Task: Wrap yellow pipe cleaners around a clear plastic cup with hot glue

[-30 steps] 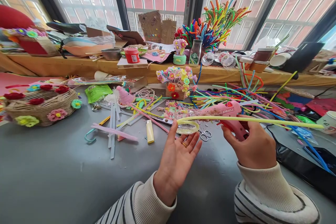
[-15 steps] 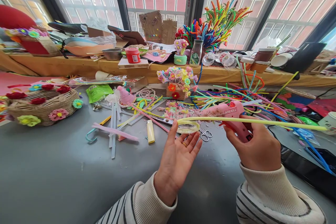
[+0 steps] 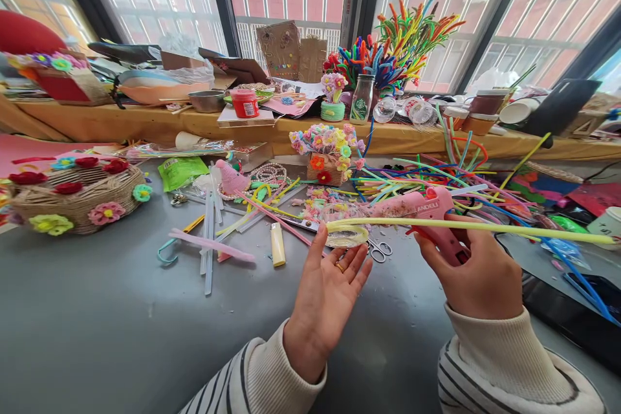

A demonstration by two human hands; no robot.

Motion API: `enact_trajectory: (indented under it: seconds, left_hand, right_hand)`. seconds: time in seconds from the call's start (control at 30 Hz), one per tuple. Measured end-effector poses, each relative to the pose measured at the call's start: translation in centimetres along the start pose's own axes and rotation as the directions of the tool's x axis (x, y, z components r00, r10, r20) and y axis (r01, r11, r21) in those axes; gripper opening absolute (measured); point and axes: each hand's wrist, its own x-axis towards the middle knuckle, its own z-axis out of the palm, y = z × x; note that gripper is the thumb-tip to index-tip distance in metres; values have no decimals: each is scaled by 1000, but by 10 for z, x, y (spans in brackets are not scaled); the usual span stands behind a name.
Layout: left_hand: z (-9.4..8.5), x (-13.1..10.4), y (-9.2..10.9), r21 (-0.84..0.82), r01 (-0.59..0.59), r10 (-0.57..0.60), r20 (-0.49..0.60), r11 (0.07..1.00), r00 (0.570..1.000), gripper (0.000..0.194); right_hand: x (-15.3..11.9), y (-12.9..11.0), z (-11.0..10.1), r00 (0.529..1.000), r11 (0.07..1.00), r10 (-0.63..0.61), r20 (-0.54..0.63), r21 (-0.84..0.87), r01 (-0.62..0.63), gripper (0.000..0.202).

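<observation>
My left hand (image 3: 326,301), palm up with a ring on one finger, holds a clear plastic piece (image 3: 346,237) between thumb and fingertips. A pale yellow pipe cleaner (image 3: 514,229) curls along that piece's edge, and its long free end stretches right, in front of my right hand. My right hand (image 3: 480,275) is wrapped round the handle of a pink hot glue gun (image 3: 435,204). The gun's front end points left toward the plastic piece; its tip is hard to make out there. A glue stick (image 3: 469,190) sticks out of its back.
Small scissors (image 3: 380,251), a yellow lighter (image 3: 277,244) and clear glue sticks (image 3: 208,242) lie on the grey table. A flower-trimmed twine basket (image 3: 82,197) stands left. Colourful pipe cleaners (image 3: 402,181) pile up behind the gun. A crowded ledge (image 3: 160,123) runs along the window.
The glue gun, my right hand and the pipe cleaner's free end have shifted very slightly right. Both hands keep their grip.
</observation>
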Motion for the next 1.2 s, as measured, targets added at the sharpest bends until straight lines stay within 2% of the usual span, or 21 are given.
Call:
enact_trajectory:
  seconds: [0.4, 0.63, 0.93, 1.2]
  left_hand:
    - [4, -2, 0, 3, -25, 25, -14, 1000, 1000, 32]
    - [3, -1, 1, 1, -25, 25, -14, 1000, 1000, 31]
    - [3, 0, 0, 0, -18, 18, -10, 1000, 1000, 31]
    - [4, -1, 1, -2, -29, 29, 11, 1000, 1000, 33]
  right_hand:
    - [0, 0, -2, 999, 999, 37, -12, 13, -37, 42]
    - [1, -1, -3, 997, 995, 64, -36, 84, -60, 43]
    - [1, 1, -3, 998, 999, 28, -53, 32, -26, 42]
    - [2, -4, -7, 998, 999, 52, -36, 10, -52, 40]
